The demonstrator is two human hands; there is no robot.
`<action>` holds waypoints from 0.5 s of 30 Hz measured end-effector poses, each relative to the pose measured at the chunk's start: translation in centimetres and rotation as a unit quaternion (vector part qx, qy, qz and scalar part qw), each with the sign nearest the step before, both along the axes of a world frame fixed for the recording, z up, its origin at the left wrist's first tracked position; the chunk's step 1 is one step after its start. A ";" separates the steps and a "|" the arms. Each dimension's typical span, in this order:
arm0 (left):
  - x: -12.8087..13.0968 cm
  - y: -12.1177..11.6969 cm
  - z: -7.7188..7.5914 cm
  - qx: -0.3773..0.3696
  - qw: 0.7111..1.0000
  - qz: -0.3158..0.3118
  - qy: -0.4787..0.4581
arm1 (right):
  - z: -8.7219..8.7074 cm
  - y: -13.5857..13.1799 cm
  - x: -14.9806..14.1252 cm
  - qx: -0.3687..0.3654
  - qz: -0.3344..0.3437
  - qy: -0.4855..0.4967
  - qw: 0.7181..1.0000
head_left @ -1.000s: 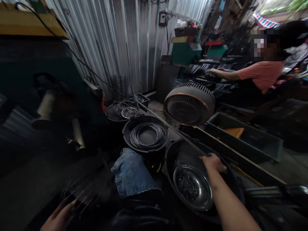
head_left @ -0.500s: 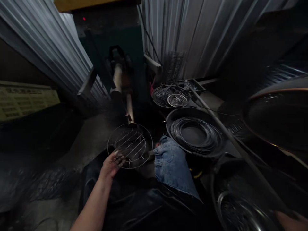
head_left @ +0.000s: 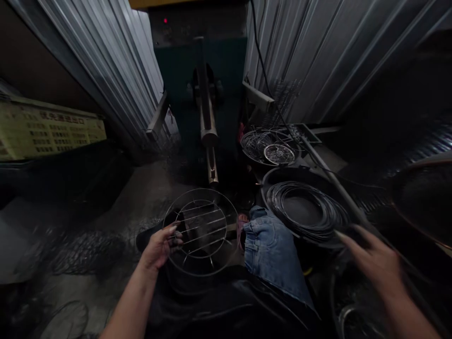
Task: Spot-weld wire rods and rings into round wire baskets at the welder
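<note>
My left hand (head_left: 158,247) is closed on the left rim of a round wire rack (head_left: 190,257). Two wire rings with parallel bars across the inner one make up the rack, held tilted above my lap. My right hand (head_left: 379,261), slightly blurred, reaches over the near right edge of a dark basin (head_left: 268,181); its fingers are apart and nothing shows in them. Inside that basin lie several stacked wire rings (head_left: 282,207). Beyond the rack, a machine's copper-coloured electrode arm (head_left: 212,165) points down toward me.
Behind the first basin, another container holds tangled wire pieces (head_left: 252,140) and a small round wire grid (head_left: 278,154). Folded denim (head_left: 275,254) lies by my right leg. A yellow crate (head_left: 60,129) stands left, wire parts (head_left: 84,247) on the floor. A metal bar (head_left: 326,174) runs along the right.
My right hand has come up from the lower right corner to the basin of wire rings. My left hand still holds the rack. The view has shifted left.
</note>
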State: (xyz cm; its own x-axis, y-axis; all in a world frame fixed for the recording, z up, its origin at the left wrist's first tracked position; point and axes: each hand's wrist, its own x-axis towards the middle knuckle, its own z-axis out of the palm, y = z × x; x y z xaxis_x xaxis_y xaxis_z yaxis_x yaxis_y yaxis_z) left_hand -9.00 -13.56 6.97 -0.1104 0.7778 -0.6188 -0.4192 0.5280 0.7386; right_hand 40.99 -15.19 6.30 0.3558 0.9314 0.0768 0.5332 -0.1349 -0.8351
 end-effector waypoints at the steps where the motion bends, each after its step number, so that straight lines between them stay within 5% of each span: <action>1: -0.4 -0.1 0.5 0.003 1.000 -0.017 -0.004 | 0.6 2.1 -2.8 -0.004 -0.031 0.005 1.000; 3: -1.2 -0.1 1.3 0.010 0.999 -0.052 -0.014 | 1.8 5.6 -9.4 -0.021 0.082 0.105 0.991; 6: -2.3 0.0 2.6 0.014 0.996 -0.078 -0.038 | 2.8 8.4 -18.9 -0.096 0.212 0.301 0.925; 10: -3.2 -0.1 3.9 0.092 0.984 -0.020 -0.153 | 2.6 9.0 -25.7 -0.132 0.214 0.351 0.902; 15: -1.4 0.5 4.8 0.230 0.934 0.054 -0.267 | 3.7 9.2 -27.5 -0.207 0.106 0.517 0.824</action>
State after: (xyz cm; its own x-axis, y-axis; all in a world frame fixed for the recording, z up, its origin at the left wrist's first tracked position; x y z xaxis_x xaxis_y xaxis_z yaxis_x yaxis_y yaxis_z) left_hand -10.39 -13.03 11.77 0.0252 0.9772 -0.2108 -0.8248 0.1395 0.5480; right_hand 13.46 -5.99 10.04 -0.1417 0.8514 -0.5049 -0.3856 -0.5173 -0.7640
